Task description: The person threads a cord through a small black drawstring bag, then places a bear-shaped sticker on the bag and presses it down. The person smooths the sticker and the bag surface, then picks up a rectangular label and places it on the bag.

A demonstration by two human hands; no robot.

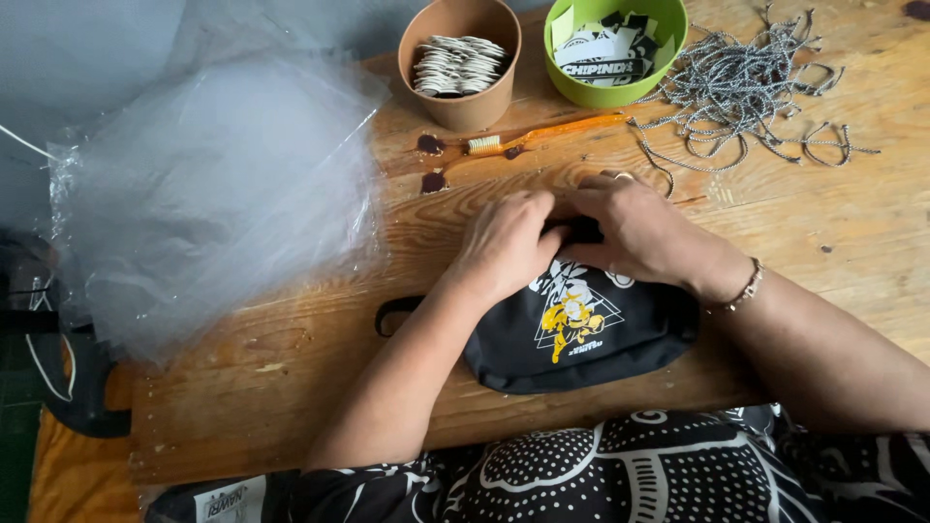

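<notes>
A black fabric pouch bag [581, 334] with a white and yellow print lies on the wooden table [291, 358] in front of me. My left hand [504, 242] presses on its upper left part, fingers curled at the top edge. My right hand [639, 232], with a ring and a bracelet at the wrist, grips the top edge of the bag next to the left hand. The fingertips of both hands meet at the bag's top, hiding that part. A black strap loop [392, 315] sticks out at the bag's left.
A stack of clear plastic bags [213, 194] lies at the left. At the back stand a brown paper cup [460, 63] of round tags and a green bowl [615, 48] of stickers. An orange toothbrush [542, 134] and several grey cords [746, 87] lie behind my hands.
</notes>
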